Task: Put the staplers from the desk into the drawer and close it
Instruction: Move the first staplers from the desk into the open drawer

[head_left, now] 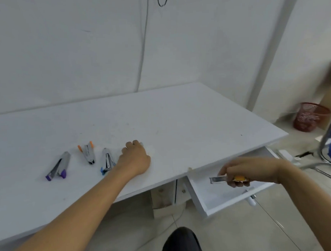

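One stapler with a yellow end (226,179) is being held tight in the grip of the right hand (250,171), with the fingers clamped around it. It is being held over the open drawer (216,200), lying flat, with its long silver end pointing left toward the table (179,124). Three more staplers are lying on the table: a blue one (107,161), an orange one (87,152) and a purple one (59,167). The left hand (135,158) is being rested on the table with its fingers curled shut, empty as far as can be seen. The blue stapler is lying just beside it, so the left hand is nearer.
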Demonstrator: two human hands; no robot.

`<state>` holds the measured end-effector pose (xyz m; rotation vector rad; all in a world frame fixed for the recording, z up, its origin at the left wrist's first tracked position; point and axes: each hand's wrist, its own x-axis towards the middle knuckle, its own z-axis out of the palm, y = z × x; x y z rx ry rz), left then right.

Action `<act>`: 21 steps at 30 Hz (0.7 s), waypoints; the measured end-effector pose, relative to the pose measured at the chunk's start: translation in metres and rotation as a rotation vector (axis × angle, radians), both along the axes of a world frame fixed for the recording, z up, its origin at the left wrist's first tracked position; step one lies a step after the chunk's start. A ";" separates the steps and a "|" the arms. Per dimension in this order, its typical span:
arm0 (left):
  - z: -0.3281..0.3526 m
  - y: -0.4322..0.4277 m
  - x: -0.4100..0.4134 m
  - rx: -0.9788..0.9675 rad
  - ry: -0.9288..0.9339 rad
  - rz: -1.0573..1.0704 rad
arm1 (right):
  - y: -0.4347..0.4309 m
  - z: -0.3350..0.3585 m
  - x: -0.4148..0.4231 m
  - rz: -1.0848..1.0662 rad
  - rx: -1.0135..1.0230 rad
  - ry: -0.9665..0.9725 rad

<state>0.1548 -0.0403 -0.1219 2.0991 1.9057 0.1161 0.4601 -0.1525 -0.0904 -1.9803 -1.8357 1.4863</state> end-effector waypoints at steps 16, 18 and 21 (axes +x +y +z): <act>-0.019 -0.108 0.144 -0.560 -0.436 -0.331 | 0.012 -0.116 0.021 -0.321 0.422 -0.473; -0.032 -0.102 0.162 -0.586 -0.443 -0.275 | 0.001 -0.108 0.030 -0.320 0.428 -0.480; -0.046 -0.091 0.186 -0.582 -0.472 -0.130 | -0.015 -0.096 0.040 -0.346 0.471 -0.476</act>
